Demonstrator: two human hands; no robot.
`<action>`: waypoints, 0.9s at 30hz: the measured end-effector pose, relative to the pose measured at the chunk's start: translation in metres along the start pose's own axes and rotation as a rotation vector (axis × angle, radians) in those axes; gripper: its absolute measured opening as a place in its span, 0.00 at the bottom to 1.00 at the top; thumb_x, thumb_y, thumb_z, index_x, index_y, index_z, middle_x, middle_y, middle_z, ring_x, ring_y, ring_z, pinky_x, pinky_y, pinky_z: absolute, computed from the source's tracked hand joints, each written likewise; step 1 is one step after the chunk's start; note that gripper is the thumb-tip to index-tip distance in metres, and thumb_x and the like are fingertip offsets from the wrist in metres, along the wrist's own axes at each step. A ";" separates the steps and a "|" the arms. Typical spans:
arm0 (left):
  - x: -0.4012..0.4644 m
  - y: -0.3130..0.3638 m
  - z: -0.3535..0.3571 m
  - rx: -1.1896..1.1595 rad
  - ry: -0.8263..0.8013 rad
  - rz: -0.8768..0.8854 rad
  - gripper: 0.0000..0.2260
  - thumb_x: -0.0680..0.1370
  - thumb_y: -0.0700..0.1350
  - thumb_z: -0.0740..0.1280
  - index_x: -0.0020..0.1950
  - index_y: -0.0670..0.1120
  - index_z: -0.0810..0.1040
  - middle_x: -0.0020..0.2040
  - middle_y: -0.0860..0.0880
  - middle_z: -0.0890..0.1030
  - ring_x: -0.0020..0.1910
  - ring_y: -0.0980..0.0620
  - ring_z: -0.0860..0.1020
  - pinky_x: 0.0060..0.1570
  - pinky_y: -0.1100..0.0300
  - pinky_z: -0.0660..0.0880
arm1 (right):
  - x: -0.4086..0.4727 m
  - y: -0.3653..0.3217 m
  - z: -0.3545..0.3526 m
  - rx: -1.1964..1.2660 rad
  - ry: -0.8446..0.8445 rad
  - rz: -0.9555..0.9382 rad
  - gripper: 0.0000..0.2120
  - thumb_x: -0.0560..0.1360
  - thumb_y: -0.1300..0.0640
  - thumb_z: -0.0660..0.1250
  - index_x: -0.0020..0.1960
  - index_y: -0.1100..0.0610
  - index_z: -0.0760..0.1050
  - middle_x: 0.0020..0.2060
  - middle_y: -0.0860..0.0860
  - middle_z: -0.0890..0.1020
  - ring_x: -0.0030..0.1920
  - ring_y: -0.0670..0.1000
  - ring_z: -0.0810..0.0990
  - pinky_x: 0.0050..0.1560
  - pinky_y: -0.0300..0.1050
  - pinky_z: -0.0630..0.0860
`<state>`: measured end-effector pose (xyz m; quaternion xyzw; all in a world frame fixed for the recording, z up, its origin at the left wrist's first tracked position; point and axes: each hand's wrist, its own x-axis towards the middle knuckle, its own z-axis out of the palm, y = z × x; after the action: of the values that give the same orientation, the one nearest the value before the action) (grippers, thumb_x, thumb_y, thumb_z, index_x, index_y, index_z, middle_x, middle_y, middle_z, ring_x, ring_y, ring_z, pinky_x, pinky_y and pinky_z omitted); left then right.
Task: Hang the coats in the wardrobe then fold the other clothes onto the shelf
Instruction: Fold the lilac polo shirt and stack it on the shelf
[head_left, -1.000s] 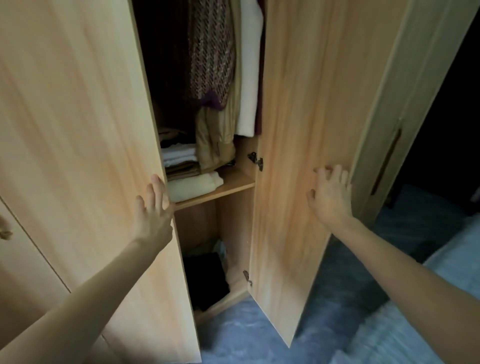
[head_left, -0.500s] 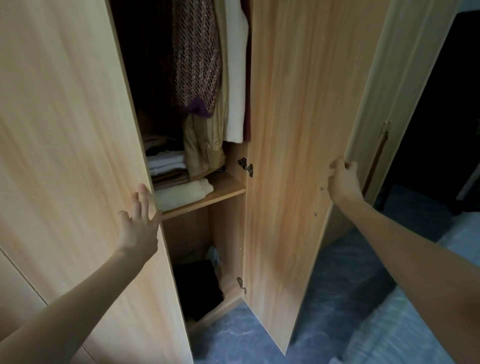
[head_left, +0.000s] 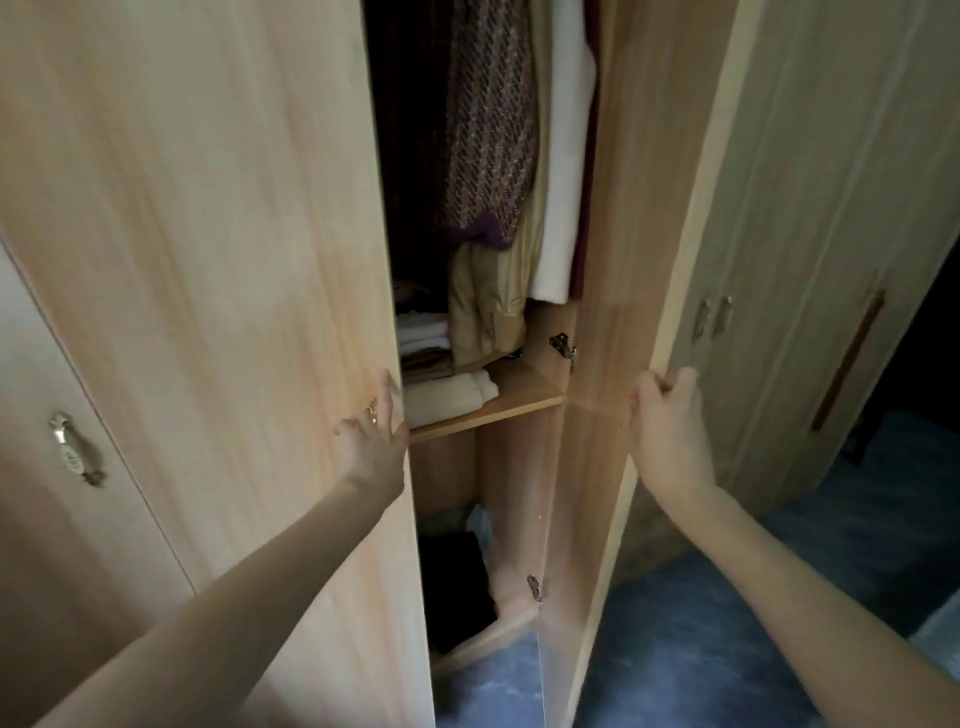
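Pale wood wardrobe (head_left: 519, 467) ajar, left hand (head_left: 371, 441) flat with fingers straight on left door (head_left: 208, 260), right hand (head_left: 667, 431) curled round edge of right door (head_left: 613, 260), coats (head_left: 498, 156) hanging inside, folded clothes (head_left: 447, 397) on shelf (head_left: 514, 400).

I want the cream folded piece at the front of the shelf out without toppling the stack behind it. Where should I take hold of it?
Probably by the rolled end of the cream folded garment, coming straight in from the front through the gap between the doors. That end points toward the bare part of the shelf, apart from the folded stack behind. The left hand is nearest.
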<state>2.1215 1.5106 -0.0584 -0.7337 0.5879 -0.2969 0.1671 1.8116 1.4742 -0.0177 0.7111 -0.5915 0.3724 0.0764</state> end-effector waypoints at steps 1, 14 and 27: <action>0.002 -0.002 0.001 0.001 -0.012 0.010 0.27 0.80 0.52 0.58 0.78 0.53 0.56 0.76 0.32 0.34 0.58 0.38 0.74 0.51 0.50 0.74 | 0.000 -0.014 0.006 -0.011 -0.017 0.006 0.10 0.75 0.62 0.63 0.55 0.57 0.67 0.51 0.57 0.68 0.48 0.58 0.72 0.45 0.54 0.77; 0.026 -0.035 -0.004 -0.063 -0.081 0.058 0.32 0.79 0.52 0.63 0.79 0.48 0.53 0.76 0.42 0.29 0.60 0.38 0.72 0.54 0.48 0.74 | 0.026 -0.140 0.088 0.013 -0.197 -0.172 0.12 0.76 0.65 0.64 0.55 0.57 0.65 0.51 0.53 0.70 0.37 0.52 0.74 0.33 0.44 0.69; 0.080 -0.027 0.014 -0.126 -0.129 -0.003 0.38 0.76 0.36 0.66 0.80 0.47 0.47 0.71 0.42 0.22 0.42 0.44 0.77 0.40 0.55 0.75 | 0.079 -0.142 0.159 0.332 -0.600 -0.088 0.17 0.77 0.51 0.69 0.54 0.56 0.62 0.41 0.48 0.71 0.42 0.52 0.74 0.41 0.45 0.69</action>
<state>2.1618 1.4388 -0.0342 -0.7612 0.5924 -0.2117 0.1575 2.0114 1.3662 -0.0348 0.8164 -0.4876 0.2344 -0.2019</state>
